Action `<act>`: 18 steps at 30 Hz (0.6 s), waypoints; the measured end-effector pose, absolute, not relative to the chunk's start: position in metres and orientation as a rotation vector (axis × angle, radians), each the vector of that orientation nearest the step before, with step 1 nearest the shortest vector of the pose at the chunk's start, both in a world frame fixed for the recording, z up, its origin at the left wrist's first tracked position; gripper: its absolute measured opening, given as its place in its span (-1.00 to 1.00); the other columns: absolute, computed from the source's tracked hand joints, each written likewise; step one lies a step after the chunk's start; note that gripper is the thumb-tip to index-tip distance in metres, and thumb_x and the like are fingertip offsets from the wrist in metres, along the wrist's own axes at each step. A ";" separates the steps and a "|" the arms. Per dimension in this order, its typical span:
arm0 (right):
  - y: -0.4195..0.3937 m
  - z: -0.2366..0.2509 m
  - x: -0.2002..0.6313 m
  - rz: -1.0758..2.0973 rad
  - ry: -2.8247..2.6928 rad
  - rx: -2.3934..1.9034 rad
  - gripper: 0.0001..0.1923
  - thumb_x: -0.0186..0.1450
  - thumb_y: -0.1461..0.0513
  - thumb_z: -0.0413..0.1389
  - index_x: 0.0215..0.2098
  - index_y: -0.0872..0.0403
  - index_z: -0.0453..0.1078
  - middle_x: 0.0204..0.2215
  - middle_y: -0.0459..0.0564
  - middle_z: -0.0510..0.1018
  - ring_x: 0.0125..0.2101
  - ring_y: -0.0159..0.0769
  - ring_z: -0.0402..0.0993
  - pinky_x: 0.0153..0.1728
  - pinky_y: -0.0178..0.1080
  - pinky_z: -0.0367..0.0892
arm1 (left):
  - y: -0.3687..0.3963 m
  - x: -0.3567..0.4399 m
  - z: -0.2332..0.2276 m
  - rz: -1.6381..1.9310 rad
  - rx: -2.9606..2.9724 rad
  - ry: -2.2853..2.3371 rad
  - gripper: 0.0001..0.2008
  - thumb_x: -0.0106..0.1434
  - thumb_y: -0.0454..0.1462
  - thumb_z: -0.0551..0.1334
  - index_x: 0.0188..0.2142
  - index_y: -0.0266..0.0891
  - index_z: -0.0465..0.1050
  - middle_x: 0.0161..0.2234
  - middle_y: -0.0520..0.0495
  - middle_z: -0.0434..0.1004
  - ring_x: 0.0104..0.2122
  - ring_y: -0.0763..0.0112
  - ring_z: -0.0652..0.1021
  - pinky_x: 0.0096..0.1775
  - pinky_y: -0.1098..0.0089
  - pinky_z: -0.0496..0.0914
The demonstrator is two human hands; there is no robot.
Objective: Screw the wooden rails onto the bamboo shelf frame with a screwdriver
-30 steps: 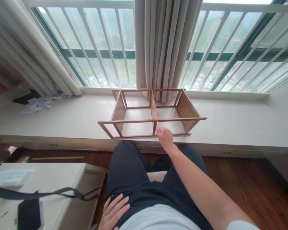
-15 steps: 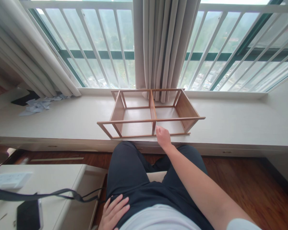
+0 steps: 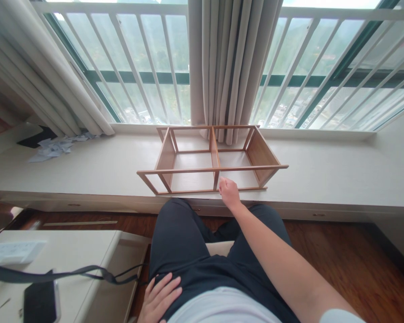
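Note:
A brown wooden shelf frame (image 3: 262, 151) lies on its side on the white window ledge, with end panels and a divider between its long rails. My right hand (image 3: 229, 192) is closed in a fist at the near side of the frame, just right of the divider (image 3: 215, 148). Its fingertips are turned away from view, so whatever they hold, if anything, is hidden. I cannot tell whether the hand touches the lower rail. Flat on my dark trousers at the hip rests my left hand (image 3: 162, 297), fingers spread and holding nothing.
The window ledge (image 3: 323, 170) runs under barred windows and a grey curtain (image 3: 222, 67). Torn paper (image 3: 52, 148) lies at its left. At lower left, a white cabinet (image 3: 84, 251) carries a phone (image 3: 40, 303), a power strip (image 3: 16, 252) and a dark strap (image 3: 77, 272).

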State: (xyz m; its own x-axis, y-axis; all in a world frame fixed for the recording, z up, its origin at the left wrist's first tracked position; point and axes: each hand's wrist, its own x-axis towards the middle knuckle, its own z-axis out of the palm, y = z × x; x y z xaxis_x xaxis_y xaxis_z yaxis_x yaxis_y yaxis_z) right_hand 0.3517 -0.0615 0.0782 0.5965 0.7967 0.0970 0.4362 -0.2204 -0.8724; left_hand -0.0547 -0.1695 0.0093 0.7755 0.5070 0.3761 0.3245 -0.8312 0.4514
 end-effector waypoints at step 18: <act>-0.064 0.105 0.347 0.069 -1.337 -2.539 -0.59 0.54 0.10 -0.13 -0.23 0.07 0.50 -0.37 0.10 0.60 -0.37 -0.24 0.51 -0.35 -0.30 0.17 | -0.169 -0.055 0.009 0.703 2.650 0.635 -0.46 0.46 -0.01 -0.17 0.18 0.02 0.45 0.13 -0.03 0.54 0.21 0.22 0.44 0.32 0.13 0.10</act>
State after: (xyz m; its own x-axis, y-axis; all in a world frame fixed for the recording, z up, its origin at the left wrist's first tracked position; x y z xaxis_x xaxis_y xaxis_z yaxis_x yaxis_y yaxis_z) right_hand 0.3467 -0.0642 0.1046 0.5729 0.8154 0.0830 0.8024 -0.5374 -0.2594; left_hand -0.0555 -0.1689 0.0090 0.7794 0.4940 0.3853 0.3333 -0.8477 0.4126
